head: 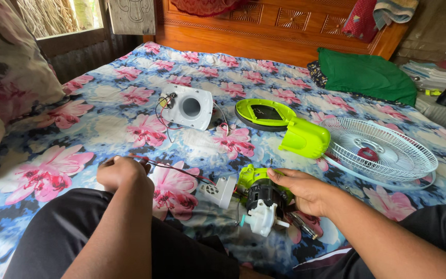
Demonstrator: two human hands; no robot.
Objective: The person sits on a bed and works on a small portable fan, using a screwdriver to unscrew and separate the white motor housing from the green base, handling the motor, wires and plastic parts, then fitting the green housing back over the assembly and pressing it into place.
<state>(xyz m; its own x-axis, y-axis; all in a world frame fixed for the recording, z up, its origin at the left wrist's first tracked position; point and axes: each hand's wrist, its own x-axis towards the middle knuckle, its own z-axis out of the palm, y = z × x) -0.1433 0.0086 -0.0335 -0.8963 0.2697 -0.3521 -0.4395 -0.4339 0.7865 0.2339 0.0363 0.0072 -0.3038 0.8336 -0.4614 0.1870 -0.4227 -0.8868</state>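
Right hand (pixel 305 190) is gripping the fan motor (pixel 262 199), black core in lime plastic, lying on the bed (pixel 104 124) at the lap | left hand (pixel 122 171) is curling shut, pinching thin red-black wires (pixel 176 169) | white gearbox (pixel 260 218) is jutting forward | round wire grille (pixel 383 152) is lying right | floral sheet, soft.

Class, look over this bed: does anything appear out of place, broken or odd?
Yes. A fan lies in pieces on the floral bedsheet: the white grille lies flat, the green base apart, the bare motor under the right hand, loose wires by the left hand.
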